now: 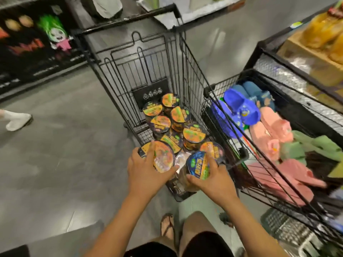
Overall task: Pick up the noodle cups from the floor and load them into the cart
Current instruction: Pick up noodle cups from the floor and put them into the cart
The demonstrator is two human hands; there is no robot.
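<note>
Two noodle cups are held over the near end of the black wire shopping cart (150,89). The left hand (146,169) has its fingers curled over the lid of an orange-lidded cup (164,156). The right hand (215,175) wraps round a blue-rimmed cup (197,165) from the side. More cups (160,123) lie heaped in the basket just beyond them. Just beside the cart on the right stands a wire bin (208,90) of blue, pink and green slippers (272,130).
</note>
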